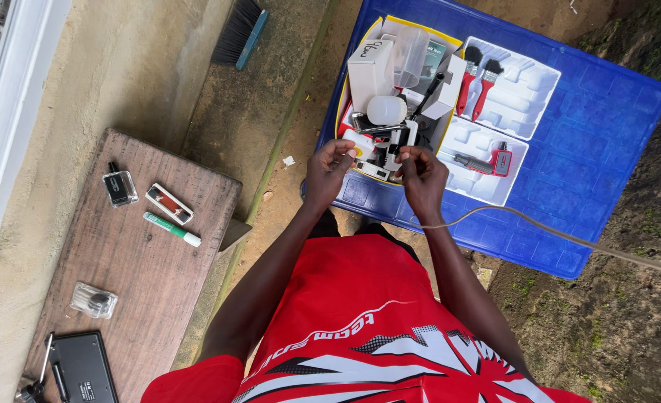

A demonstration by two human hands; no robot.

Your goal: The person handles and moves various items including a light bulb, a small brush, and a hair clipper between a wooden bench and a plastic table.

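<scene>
My left hand point(329, 170) and right hand point(422, 175) were raised together over the near edge of a blue plastic lid point(606, 119) lying on the ground. Both hands were closed in a pinch: fingers of each gripped a thin pale cable point(539, 230). A short stretch of it ran between the two hands; the rest trailed from my right hand off to the right, across the lid and over the mossy ground. What the end at my left hand looked like I could not tell.

Directly beyond the hands sat a yellow-rimmed tray point(341, 104) crowded with small parts: white boxes point(371, 73), a clear plastic cup point(411, 54), a white round cap point(386, 110). Just beside it to the right lay two white moulded inserts; the upper insert point(528, 93) held two red-handled brushes point(476, 86), the lower insert point(480, 160) a small red and grey tool point(487, 161).

Well apart to my left stood a wooden tabletop point(136, 269). On it: a small dark bottle point(118, 186), a flat red and white case point(169, 204), a green and white pen point(171, 228), a clear packet point(93, 300), a black device point(83, 367) at the near corner. A broom head point(239, 33) rested on the ground beyond.
</scene>
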